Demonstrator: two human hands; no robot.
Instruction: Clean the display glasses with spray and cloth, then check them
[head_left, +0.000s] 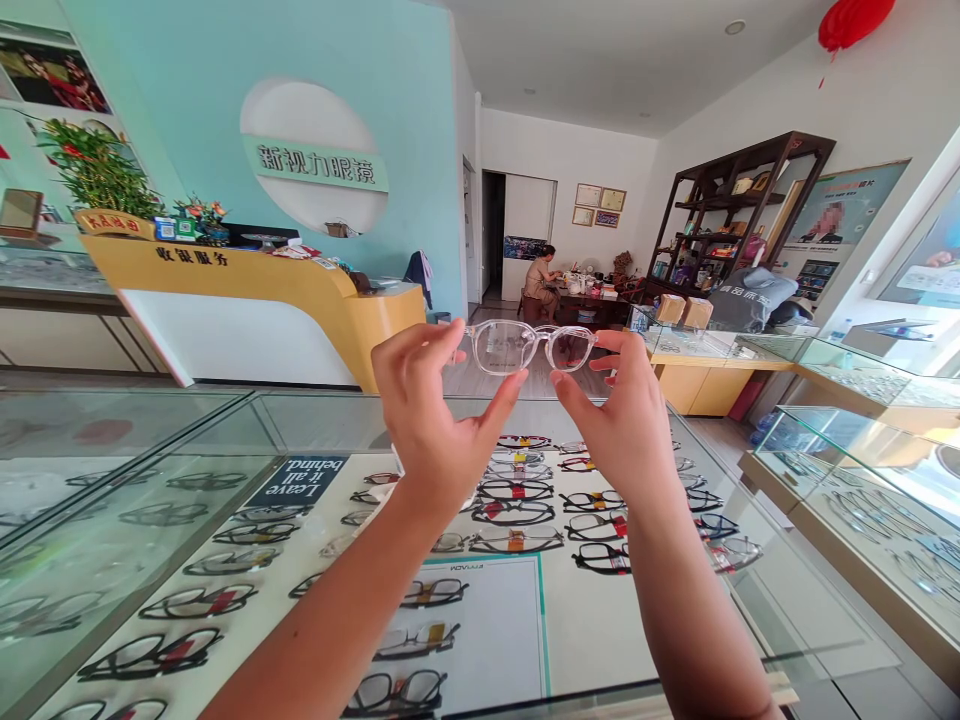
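Note:
A pair of clear-framed eyeglasses (541, 334) is held up in front of me, above a glass display case. My left hand (435, 400) grips its left side, with the thumb at the lower rim of the left lens and the fingers by the hinge. On the other side, my right hand (619, 400) pinches the right end, its thumb under the right lens and a finger along the hinge. Faint printing shows on the left lens. Below, several rows of eyeglasses (517, 490) lie inside the case, partly hidden by my hands and forearms.
The glass display case (592, 670) fills the foreground. Another glass case (862, 500) stands to the right. A yellow and white counter (247, 320) is at the back left. Far off, a person (541, 280) sits at a dark table beside a wooden shelf (727, 215).

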